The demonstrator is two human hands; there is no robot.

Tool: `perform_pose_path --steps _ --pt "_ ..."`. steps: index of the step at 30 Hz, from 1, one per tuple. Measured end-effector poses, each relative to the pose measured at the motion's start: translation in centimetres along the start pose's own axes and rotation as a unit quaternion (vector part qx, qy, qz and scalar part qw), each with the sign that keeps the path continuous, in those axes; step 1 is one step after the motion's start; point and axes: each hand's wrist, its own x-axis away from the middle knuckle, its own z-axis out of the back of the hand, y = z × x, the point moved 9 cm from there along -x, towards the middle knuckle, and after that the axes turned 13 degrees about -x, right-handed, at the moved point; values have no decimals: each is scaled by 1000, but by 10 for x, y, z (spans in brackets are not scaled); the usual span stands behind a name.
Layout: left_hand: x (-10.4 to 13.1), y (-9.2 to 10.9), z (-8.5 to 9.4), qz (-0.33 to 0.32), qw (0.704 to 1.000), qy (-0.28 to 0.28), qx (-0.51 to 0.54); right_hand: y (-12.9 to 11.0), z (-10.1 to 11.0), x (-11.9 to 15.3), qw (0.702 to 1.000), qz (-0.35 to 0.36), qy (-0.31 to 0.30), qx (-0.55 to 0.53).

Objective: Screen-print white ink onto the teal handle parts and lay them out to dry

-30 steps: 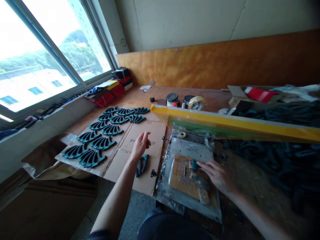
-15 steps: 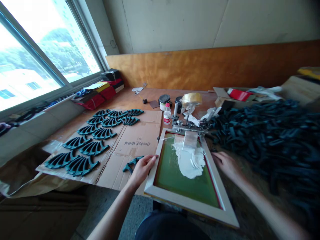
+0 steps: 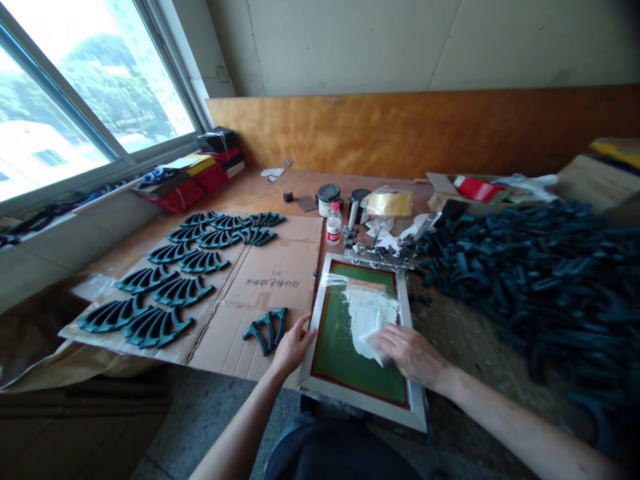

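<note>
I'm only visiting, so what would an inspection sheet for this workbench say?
Surface: brown table, partly covered by cardboard.
Job's things: pale frame around a green panel bearing white paste; dark fan-shaped pieces in rows on the cardboard, with a separate dark piece nearer the left hand.
Clutter: bottle, black-lidded jar, large dark heap on the right.
Hands: left hand at the frame's left edge; right hand over the paste, blurred, its grip unclear.
Cables: nothing seen.
Surroundings: window, orange-brown board along the wall.
</note>
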Motion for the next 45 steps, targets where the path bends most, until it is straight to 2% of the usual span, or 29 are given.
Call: perform_pose_path --steps 1,3,4,6,8,10,12,14,17,19,21,24,26,27,29,32,34,36,37,39,40,41,42,43,44,45 --pt "0 0 -1 0 1000 -1 4 -4 0 4 999 19 -24 -15" --pt "-1 -1 -2 -1 1000 0 13 -1 3 4 998 11 -56 -41" --pt "-1 -2 -3 -1 1000 2 18 3 6 1 998 -9 -48 -45" --pt "-1 -3 -2 5 1000 6 27 9 14 -4 998 -43 8 -34" --pt "-1 -3 -2 9 999 8 38 3 15 -2 997 -30 66 -17" --pt "0 -2 -2 8 999 9 49 -7 9 5 997 3 72 -27" --pt "1 -2 -1 7 998 10 61 -8 5 10 997 5 47 -57" --pt "1 -2 0 9 997 9 70 6 12 5 995 -33 40 -80" --pt "3 3 5 8 996 -1 88 38 39 -20 988 -97 90 -84" --pt "7 12 13 8 993 -14 118 58 60 -37 982 -139 120 -52" --pt "13 29 26 3 985 -27 170 78 85 -40 972 -182 146 0" --pt "18 67 60 -20 970 -10 240 107 126 -12 943 -232 239 27" --pt "16 99 88 -56 961 32 269 130 136 21 915 -272 297 -2" --pt "12 116 103 -81 955 57 280 140 130 35 907 -291 303 -19" --pt "2 149 127 -133 939 94 304 148 96 52 910 -312 269 -49" --pt "-16 185 149 -175 918 132 330 128 22 53 937 -290 176 -80" --pt "-21 192 152 -175 907 162 347 108 -16 47 948 -278 133 -74" --pt "-15 180 138 -145 901 190 362 96 -36 42 946 -299 106 -62" --pt "-11 170 120 -119 907 175 365 92 -39 40 940 -321 103 -62" --pt "3 145 58 -43 932 59 355 79 -36 34 925 -352 120 -77" --pt "15 135 15 -5 940 -54 337 67 -31 29 921 -351 144 -84" --pt "31 123 -26 40 931 -153 328 51 -24 23 922 -336 171 -85" --pt "45 112 -52 70 916 -186 348 31 -19 14 928 -308 195 -82" --pt "56 103 -72 90 900 -200 377 11 -16 5 936 -271 208 -80" --pt "63 92 -84 111 885 -189 410 -7 -15 -3 948 -227 208 -84" --pt "66 81 -89 128 875 -165 437 -20 -16 -9 959 -185 195 -95"
